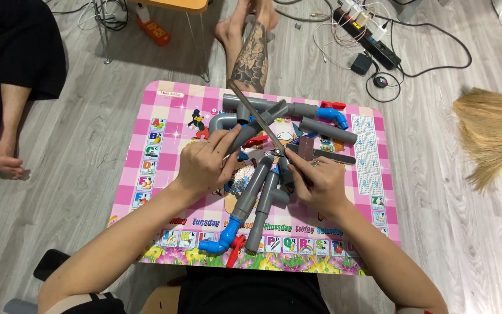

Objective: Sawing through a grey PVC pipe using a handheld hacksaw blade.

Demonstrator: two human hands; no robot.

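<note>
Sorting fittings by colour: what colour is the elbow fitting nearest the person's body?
Blue, on the elbow fitting at the grey pipe's near end; head view.

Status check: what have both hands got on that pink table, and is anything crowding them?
Left hand grips a grey pipe. Right hand holds cutters, blades at that pipe. Loose grey pipes and blue elbow crowd the pink table.

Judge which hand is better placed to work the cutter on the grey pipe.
Probably the right hand: it holds the cutter at its handles, while the left hand steadies the grey pipe.
</note>
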